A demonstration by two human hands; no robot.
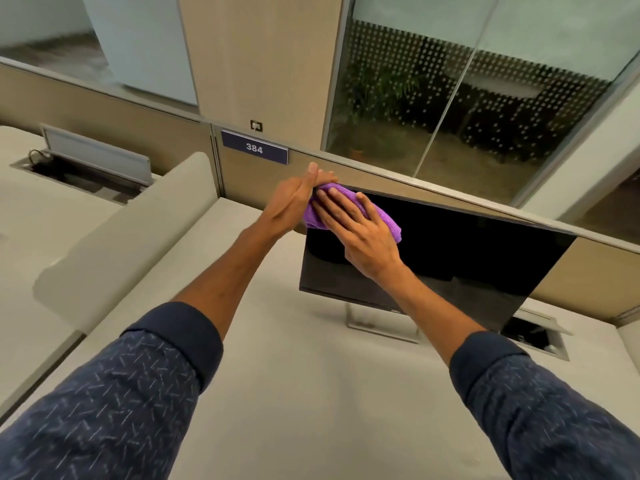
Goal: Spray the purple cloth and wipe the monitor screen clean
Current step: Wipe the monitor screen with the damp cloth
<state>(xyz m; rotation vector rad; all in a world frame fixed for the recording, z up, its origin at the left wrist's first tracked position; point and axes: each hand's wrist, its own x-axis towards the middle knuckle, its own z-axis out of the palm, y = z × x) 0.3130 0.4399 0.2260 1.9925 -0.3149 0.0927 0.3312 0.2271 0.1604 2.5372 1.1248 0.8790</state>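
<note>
This was an open-plan office, at a numbered workstation. A beige partition panel point(346, 174) carried a blue plate reading 384 point(254, 147), and low rounded dividers point(138, 233) split one pale desk point(294, 358) from the next, each with a cable hatch point(535, 336) sunk into its top. A dark monitor point(450, 258) stood on the desk, and behind the partition ran glass walls point(485, 98) with a frosted dot pattern.

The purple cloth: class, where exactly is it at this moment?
In the head view, the purple cloth lies flat against the monitor's upper-left corner, under the right hand, with the left hand just beside it.
</note>
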